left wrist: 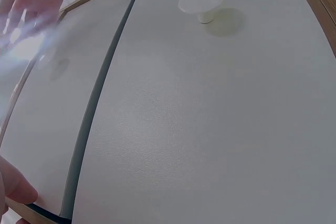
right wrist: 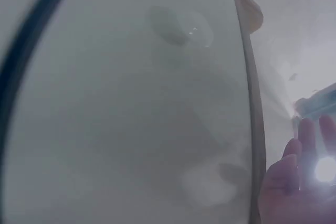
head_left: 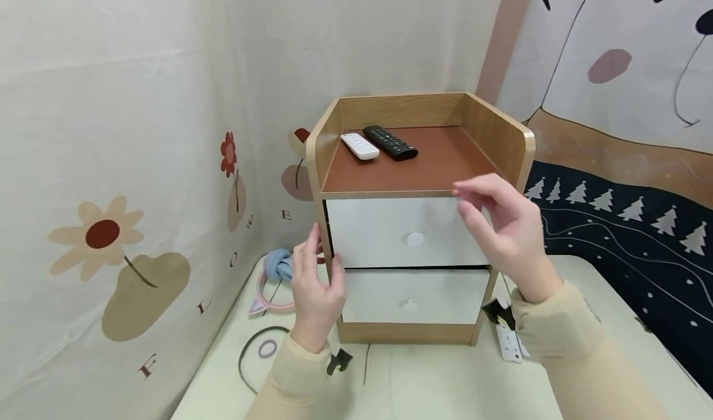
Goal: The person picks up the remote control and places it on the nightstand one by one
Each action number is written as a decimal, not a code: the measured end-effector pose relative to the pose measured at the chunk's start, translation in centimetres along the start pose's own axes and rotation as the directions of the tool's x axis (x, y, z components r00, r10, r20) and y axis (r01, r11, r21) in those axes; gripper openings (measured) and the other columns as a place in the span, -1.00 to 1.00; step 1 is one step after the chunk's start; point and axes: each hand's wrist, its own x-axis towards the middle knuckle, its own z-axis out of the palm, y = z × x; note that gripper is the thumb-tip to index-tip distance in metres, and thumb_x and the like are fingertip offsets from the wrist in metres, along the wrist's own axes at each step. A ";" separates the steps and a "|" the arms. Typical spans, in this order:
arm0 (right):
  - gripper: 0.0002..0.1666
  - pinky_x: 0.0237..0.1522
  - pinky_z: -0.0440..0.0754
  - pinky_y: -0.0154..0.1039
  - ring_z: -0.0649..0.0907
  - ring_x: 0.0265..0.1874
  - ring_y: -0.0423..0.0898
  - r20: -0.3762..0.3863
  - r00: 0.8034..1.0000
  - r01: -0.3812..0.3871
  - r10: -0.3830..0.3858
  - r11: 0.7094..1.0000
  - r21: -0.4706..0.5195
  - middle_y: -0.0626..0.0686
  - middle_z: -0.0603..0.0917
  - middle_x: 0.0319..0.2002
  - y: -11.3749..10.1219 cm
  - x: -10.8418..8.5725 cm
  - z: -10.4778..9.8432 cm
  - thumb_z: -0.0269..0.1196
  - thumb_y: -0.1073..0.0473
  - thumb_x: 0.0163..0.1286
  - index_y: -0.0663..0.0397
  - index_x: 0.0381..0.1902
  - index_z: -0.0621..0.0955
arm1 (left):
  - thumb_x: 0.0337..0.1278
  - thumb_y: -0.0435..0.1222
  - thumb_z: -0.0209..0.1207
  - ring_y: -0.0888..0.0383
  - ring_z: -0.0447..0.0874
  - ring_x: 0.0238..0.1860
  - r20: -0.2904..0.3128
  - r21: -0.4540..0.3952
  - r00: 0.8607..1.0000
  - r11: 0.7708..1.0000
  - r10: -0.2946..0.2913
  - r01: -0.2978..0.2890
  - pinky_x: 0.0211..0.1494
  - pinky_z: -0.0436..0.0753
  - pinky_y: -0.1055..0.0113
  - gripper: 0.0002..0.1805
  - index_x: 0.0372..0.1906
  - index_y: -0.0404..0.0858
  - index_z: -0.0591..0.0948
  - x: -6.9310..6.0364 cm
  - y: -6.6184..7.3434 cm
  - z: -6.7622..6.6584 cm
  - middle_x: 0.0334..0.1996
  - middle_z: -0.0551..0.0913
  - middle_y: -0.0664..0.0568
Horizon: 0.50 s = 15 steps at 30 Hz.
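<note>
A wooden two-drawer cabinet (head_left: 403, 333) stands on the pale table. My left hand (head_left: 317, 284) holds its left side edge, thumb at the front and fingers along the outer side. In front of the upper drawer's (head_left: 379, 222) right part, my right hand (head_left: 504, 231) hovers with bent fingers, holding nothing. A round white knob (head_left: 414, 239) sits on that drawer; the lower drawer (head_left: 367, 296) has a similar knob (left wrist: 200, 1). Dark gaps line the upper drawer's left and bottom edges. On the brown top lie a white remote (head_left: 361, 147) and a black remote (head_left: 391, 143).
Left of the cabinet lie a blue knotted band (head_left: 276, 263), a pink hairband (head_left: 281, 307), a thin dark headband (head_left: 242, 359) and a small purple ring (head_left: 267, 349). A white power strip (head_left: 508, 344) lies to the right. Printed fabric hangs behind and on both sides.
</note>
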 end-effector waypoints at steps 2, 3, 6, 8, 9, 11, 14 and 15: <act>-0.69 0.10 0.72 -0.42 0.74 -0.05 -0.10 -0.027 0.999 0.031 -0.030 0.999 0.026 0.04 0.83 -0.02 0.4 -1.6 -0.5 0.25 0.60 0.34 0.63 0.03 0.69 | 0.43 -0.45 0.23 -0.12 0.68 0.09 0.002 -0.003 1.000 1.000 -0.003 0.003 0.13 0.71 0.37 -0.24 0.68 -0.30 0.36 -0.1 0.0 0.0 0.13 0.57 -0.31; -0.70 0.08 0.72 -0.43 0.73 -0.06 -0.11 -0.041 0.999 0.037 -0.036 0.999 0.028 0.02 0.83 -0.02 0.6 -2.5 -0.8 0.25 0.61 0.34 0.66 0.02 0.68 | 0.43 -0.45 0.23 -0.12 0.68 0.08 0.003 -0.006 1.000 1.000 -0.007 0.007 0.14 0.71 0.38 -0.24 0.68 -0.29 0.36 -0.1 0.0 0.0 0.14 0.57 -0.31; -0.69 0.08 0.71 -0.48 0.73 -0.07 -0.13 -0.091 0.995 0.032 -0.032 0.999 -0.010 -0.02 0.83 -0.02 1.3 -5.2 -1.7 0.24 0.62 0.32 0.69 0.02 0.65 | 0.42 -0.45 0.23 -0.12 0.69 0.06 0.000 -0.016 1.000 1.000 -0.003 0.003 0.13 0.71 0.38 -0.24 0.68 -0.30 0.36 -0.1 0.1 0.0 0.14 0.57 -0.31; -0.67 0.08 0.71 -0.50 0.73 -0.08 -0.16 -0.118 0.993 0.012 -0.020 0.998 -0.067 -0.05 0.82 -0.02 1.8 -6.9 -2.4 0.22 0.64 0.30 0.69 0.03 0.65 | 0.42 -0.45 0.22 -0.12 0.69 0.06 -0.001 -0.020 1.000 1.000 -0.001 0.001 0.12 0.72 0.38 -0.24 0.68 -0.30 0.36 -0.1 0.1 0.0 0.14 0.57 -0.31; -0.66 0.08 0.70 -0.51 0.72 -0.09 -0.17 -0.132 0.991 0.009 -0.020 0.996 -0.084 -0.06 0.82 -0.03 2.0 -7.7 -2.7 0.21 0.66 0.29 0.71 0.03 0.64 | 0.42 -0.45 0.23 -0.11 0.69 0.05 -0.004 -0.020 1.000 1.000 0.000 0.000 0.11 0.72 0.37 -0.25 0.68 -0.30 0.37 0.0 0.1 0.1 0.14 0.57 -0.31; -0.64 0.06 0.68 -0.53 0.70 -0.11 -0.21 -0.151 0.988 0.004 -0.025 0.990 -0.140 -0.10 0.82 -0.04 2.6 -9.2 -3.2 0.20 0.68 0.26 0.73 0.03 0.62 | 0.42 -0.45 0.23 -0.12 0.69 0.06 -0.007 -0.019 1.000 1.000 0.004 -0.004 0.10 0.74 0.32 -0.25 0.67 -0.30 0.37 0.0 0.1 0.1 0.14 0.57 -0.31; -0.63 0.02 0.64 -0.57 0.65 -0.15 -0.26 -0.164 0.986 0.000 -0.035 0.977 -0.212 -0.15 0.81 -0.04 3.3 -11.2 -4.0 0.19 0.68 0.23 0.74 0.03 0.61 | 0.42 -0.45 0.23 -0.12 0.69 0.07 -0.012 -0.015 1.000 1.000 0.007 -0.007 0.09 0.74 0.28 -0.25 0.67 -0.30 0.37 0.0 0.0 0.1 0.13 0.58 -0.31; -0.62 0.00 0.63 -0.58 0.65 -0.16 -0.27 -0.168 0.985 -0.003 -0.036 0.974 -0.228 -0.16 0.80 -0.05 3.5 -11.7 -4.2 0.19 0.68 0.23 0.74 0.03 0.60 | 0.42 -0.46 0.23 -0.12 0.68 0.07 -0.015 -0.017 1.000 1.000 0.010 -0.010 0.09 0.74 0.28 -0.25 0.67 -0.31 0.38 0.0 0.0 0.2 0.13 0.58 -0.31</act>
